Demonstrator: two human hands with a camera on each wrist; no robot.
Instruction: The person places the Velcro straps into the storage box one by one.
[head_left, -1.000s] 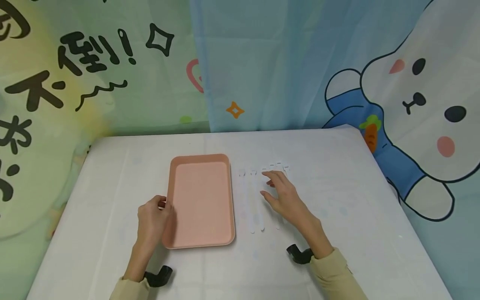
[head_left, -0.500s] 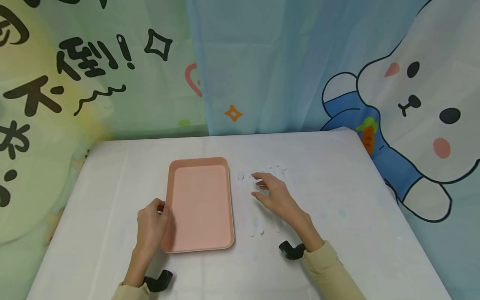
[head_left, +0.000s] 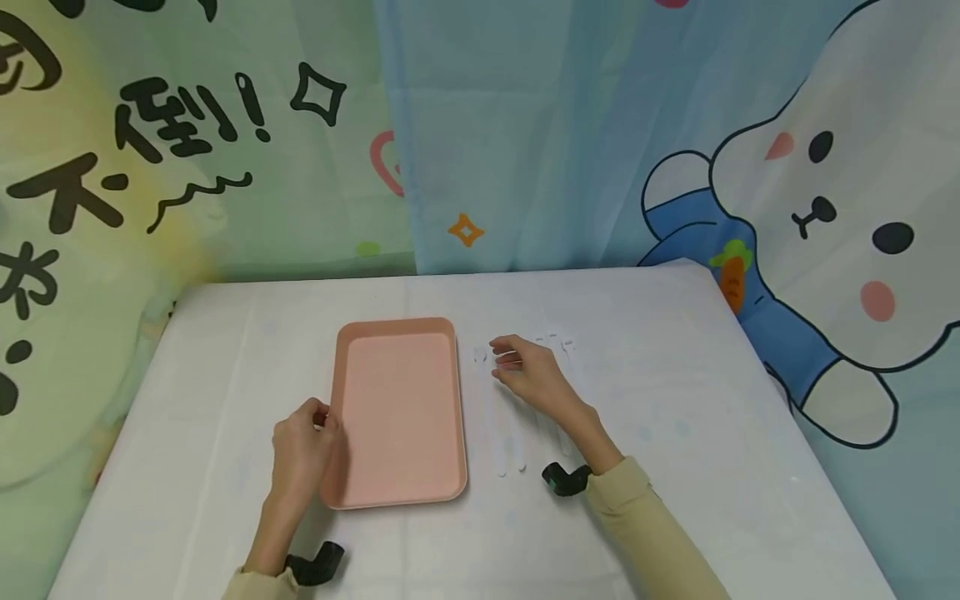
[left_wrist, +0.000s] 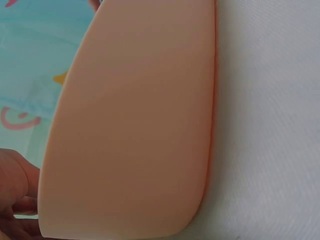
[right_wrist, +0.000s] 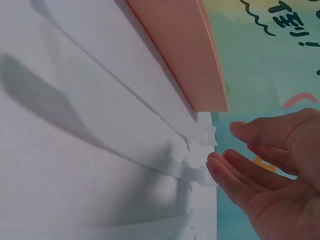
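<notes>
A pink rectangular tray [head_left: 397, 417] with a raised rim lies on the white table. My left hand [head_left: 298, 446] holds the tray's left rim with curled fingers; in the left wrist view the tray's outer wall [left_wrist: 130, 120] hides much of the grip. My right hand [head_left: 534, 379] hovers right of the tray, thumb and fingers apart with nothing between them. Below it lie several long, thin, translucent white strips [head_left: 519, 446], rounded at the near end. In the right wrist view, one strip's notched far end [right_wrist: 202, 175] is close to my fingertips.
The white cloth-covered table [head_left: 675, 500] ends at the back against a printed curtain [head_left: 510, 125]. A black camera mount sits on each wrist, the right one [head_left: 566, 479] low over the cloth beside the strips.
My right hand has moved left, closer to the tray, and its thumb and fingers have drawn a little nearer each other. The left hand stays at the tray rim.
</notes>
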